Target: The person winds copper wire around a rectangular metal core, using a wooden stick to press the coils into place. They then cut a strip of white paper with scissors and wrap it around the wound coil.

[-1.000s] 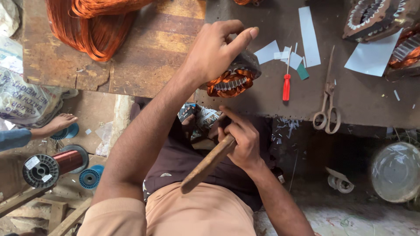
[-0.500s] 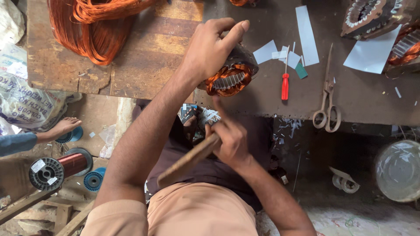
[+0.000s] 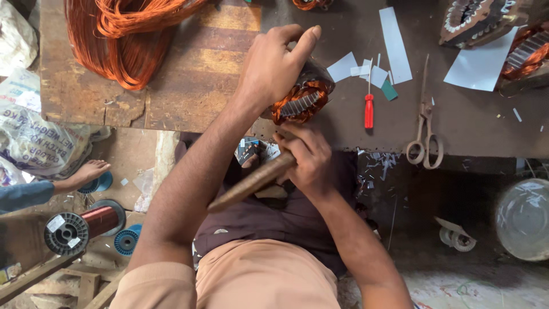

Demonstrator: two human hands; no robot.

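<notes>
Stator point(image 3: 301, 102) with copper windings, perched at near edge of table point(image 3: 189, 86), gripped from above by left hand point(image 3: 275, 66) with fingers wrapped over its top. Right hand point(image 3: 309, 157) just below, closed round wooden tool handle point(image 3: 251, 182) slanting down-left; working end hidden behind fingers. Pale round bucket point(image 3: 523, 220) at right on floor, contents hard to make out, cut off by frame edge. Copper wire coil point(image 3: 123, 34) far left on table, top cropped. Red screwdriver point(image 3: 369, 106) and scissors point(image 3: 424, 123) right of stator, among white paper strips point(image 3: 394, 43). More wound stators point(image 3: 474, 20) at far right corner, partly out of frame. Wire spool point(image 3: 83, 226) on floor, near left. Another person's bare foot point(image 3: 86, 171) at left, body cut off.
</notes>
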